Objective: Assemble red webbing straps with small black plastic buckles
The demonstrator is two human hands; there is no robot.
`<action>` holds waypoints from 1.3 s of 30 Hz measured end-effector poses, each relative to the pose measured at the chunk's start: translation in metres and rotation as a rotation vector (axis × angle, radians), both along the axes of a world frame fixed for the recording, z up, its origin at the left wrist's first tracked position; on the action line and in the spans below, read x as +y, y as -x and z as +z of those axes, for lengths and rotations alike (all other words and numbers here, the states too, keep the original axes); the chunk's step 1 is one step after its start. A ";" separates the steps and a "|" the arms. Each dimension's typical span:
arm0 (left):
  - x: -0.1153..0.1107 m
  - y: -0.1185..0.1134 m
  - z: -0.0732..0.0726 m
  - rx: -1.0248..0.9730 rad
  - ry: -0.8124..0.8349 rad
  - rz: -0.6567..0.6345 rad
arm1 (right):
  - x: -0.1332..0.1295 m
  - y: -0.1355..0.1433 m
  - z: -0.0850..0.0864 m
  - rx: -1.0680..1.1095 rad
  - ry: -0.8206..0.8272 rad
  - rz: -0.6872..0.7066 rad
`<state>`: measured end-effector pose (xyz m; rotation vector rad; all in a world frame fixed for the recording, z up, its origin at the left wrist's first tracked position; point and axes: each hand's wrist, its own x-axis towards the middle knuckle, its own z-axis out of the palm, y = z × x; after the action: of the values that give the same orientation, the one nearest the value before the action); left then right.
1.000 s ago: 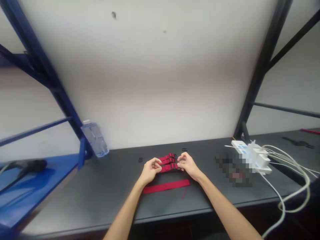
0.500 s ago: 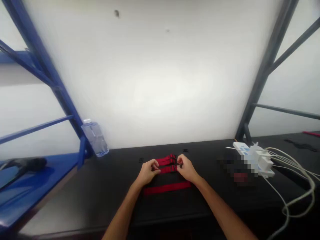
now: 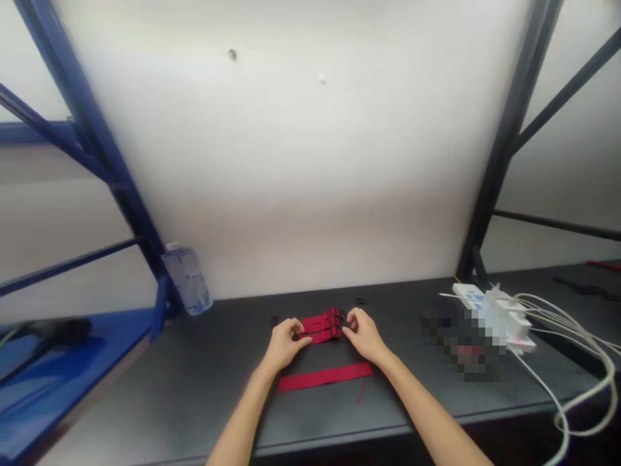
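Note:
Several red webbing straps (image 3: 315,325) with black plastic buckles (image 3: 336,318) at their right ends lie side by side on the black table. My left hand (image 3: 285,344) is closed, thumb and fingers pinching the left end of the nearest of these straps. At the other end my right hand (image 3: 363,333) curls its thumb and fingers round a black buckle, partly hidden by the fingertips. A separate flat red strap (image 3: 325,377) lies closer to me, below both hands, touched by neither. A thin red thread (image 3: 361,391) trails beside its right end.
Small black buckles (image 3: 360,300) (image 3: 274,320) lie beyond the hands. A clear bottle (image 3: 188,278) leans by the blue frame (image 3: 116,168) at left. At right are a white power strip (image 3: 521,343) with cables (image 3: 589,333) and a blurred-out item (image 3: 460,343).
The view has tilted slightly, so the scene sits lower. Both hands stay at the same straps, with only small finger shifts. The red thread now shows by the near strap.

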<state>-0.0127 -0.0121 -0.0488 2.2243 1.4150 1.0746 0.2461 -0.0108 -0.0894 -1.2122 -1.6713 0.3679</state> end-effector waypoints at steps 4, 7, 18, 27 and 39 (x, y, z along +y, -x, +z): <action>-0.002 0.000 0.002 0.013 -0.005 0.008 | 0.018 -0.021 -0.004 -0.087 0.026 -0.143; -0.008 -0.003 0.010 0.001 -0.023 0.021 | 0.033 -0.039 -0.004 -0.256 0.019 -0.219; -0.088 -0.061 0.014 0.190 -0.006 -0.257 | 0.046 -0.042 -0.008 -0.522 0.032 -0.272; -0.091 -0.070 0.004 0.236 0.009 -0.252 | 0.020 -0.037 0.000 -0.489 0.051 -0.289; -0.089 -0.066 0.002 -0.239 0.167 -0.225 | -0.019 -0.033 -0.003 0.073 0.135 -0.196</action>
<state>0.0531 -0.1006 -0.0464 2.0033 1.0849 1.0617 0.2790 -0.0301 -0.0924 -1.4325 -1.4696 0.4027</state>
